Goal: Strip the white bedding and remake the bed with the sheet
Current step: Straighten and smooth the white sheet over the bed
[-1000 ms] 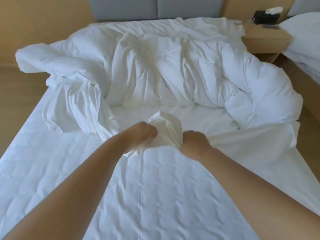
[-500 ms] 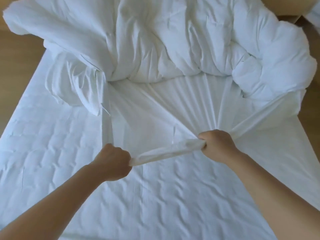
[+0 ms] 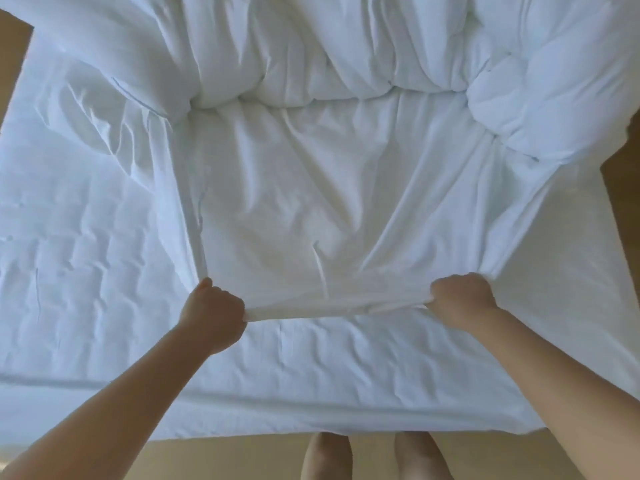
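Sheet (image 3: 311,202) gripped by clenched fingers of left hand (image 3: 213,315) and right hand (image 3: 462,303); stripping looks partway (duvet (image 3: 346,46) bunched on the bed (image 3: 86,271)), remaking not begun.

A plain white sheet (image 3: 311,202), faintly cream at its centre, is seen against a white duvet (image 3: 346,46), both unpatterned and shaded only by grey-blue creases. A white mattress (image 3: 69,254), tinged pale blue, is marked with a faint quilted pattern of puckered lines. The floor (image 3: 242,459) is coloured a flat, sandy tan.
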{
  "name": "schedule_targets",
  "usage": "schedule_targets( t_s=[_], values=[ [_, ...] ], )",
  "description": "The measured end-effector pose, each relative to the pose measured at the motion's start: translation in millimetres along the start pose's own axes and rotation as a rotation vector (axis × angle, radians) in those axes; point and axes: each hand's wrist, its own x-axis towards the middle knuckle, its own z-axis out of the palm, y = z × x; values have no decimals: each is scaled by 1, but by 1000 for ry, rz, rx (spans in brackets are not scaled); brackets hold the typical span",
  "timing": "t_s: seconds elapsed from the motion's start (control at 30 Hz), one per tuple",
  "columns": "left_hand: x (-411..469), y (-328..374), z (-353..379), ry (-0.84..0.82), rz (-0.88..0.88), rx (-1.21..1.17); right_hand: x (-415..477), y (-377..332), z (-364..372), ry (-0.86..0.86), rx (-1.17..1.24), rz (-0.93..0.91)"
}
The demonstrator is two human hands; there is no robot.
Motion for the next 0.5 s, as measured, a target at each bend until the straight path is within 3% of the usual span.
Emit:
schedule_targets(
  t_s=[0.07,0.23,0.5],
  values=[
    [-16,17,0,-20,13,-47,-41,6,29,-107,44,-45],
    [-61,54,27,-97,60,-189,-101,0,74,-179,139,-110],
    [-22,150,-16,-199,230,-672,-67,8,58,76,323,-156]
  ],
)
